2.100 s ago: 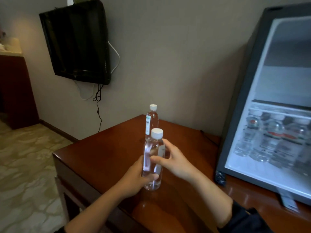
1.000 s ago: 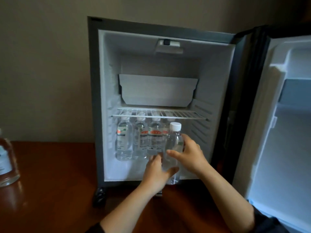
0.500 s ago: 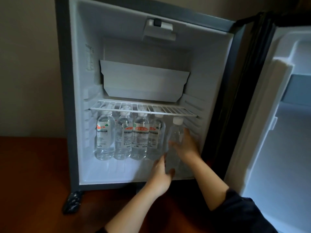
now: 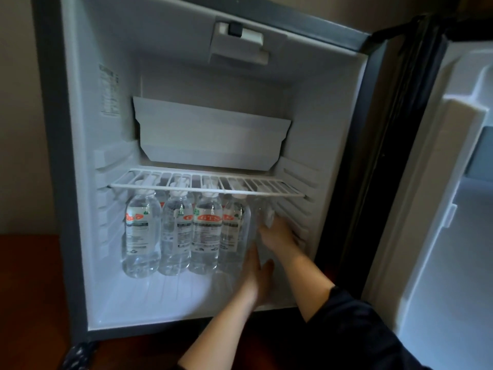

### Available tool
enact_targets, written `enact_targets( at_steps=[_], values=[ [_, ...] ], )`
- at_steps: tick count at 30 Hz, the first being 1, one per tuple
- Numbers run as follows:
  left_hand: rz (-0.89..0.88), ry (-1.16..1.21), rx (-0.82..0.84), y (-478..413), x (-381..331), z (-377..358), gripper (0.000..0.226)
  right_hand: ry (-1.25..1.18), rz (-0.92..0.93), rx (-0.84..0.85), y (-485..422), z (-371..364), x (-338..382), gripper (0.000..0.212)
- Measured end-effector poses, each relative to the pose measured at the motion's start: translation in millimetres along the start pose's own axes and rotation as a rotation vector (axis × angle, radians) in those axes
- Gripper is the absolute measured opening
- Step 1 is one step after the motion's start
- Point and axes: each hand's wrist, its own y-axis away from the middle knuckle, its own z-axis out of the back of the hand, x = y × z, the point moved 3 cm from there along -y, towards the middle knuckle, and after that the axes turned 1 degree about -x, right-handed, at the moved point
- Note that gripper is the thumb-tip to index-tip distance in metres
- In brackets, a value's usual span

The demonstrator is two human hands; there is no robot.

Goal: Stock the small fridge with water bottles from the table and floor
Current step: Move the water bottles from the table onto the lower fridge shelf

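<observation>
The small fridge (image 4: 80,182) stands open on the wooden table. Under its white wire shelf (image 4: 205,186) a row of clear water bottles (image 4: 205,233) stands upright. At the right end of that row is one more clear water bottle (image 4: 262,220), blurred and partly hidden by my hands. My right hand (image 4: 277,235) wraps its upper body from the right. My left hand (image 4: 256,276) holds its lower part from the front. Both arms reach into the lower compartment.
The fridge door (image 4: 440,209) hangs open to the right, with its shelves facing me. A white tray (image 4: 210,134) sits above the wire shelf. The brown table top (image 4: 29,289) shows at the lower left, and a grey wall lies behind.
Both hands carried the bottle from the table into the fridge's lower compartment, and have now pushed it deeper, to the right end of the row. The view has moved closer.
</observation>
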Motion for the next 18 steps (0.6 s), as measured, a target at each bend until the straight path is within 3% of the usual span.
enact_targets(
  at_steps=[10, 14, 18],
  values=[
    [-0.025, 0.198, -0.074, -22, 0, -7, 0.049, -0.254, -0.055, -0.072, -28, -19, -9, 0.035],
    [0.095, 0.356, -0.085, -34, 10, -10, 0.080, -0.303, -0.103, 0.008, -31, -20, -11, 0.030],
    [0.186, 0.443, -0.069, -44, 22, -10, 0.054, -0.254, -0.097, 0.047, -22, -21, -17, 0.034]
  ],
)
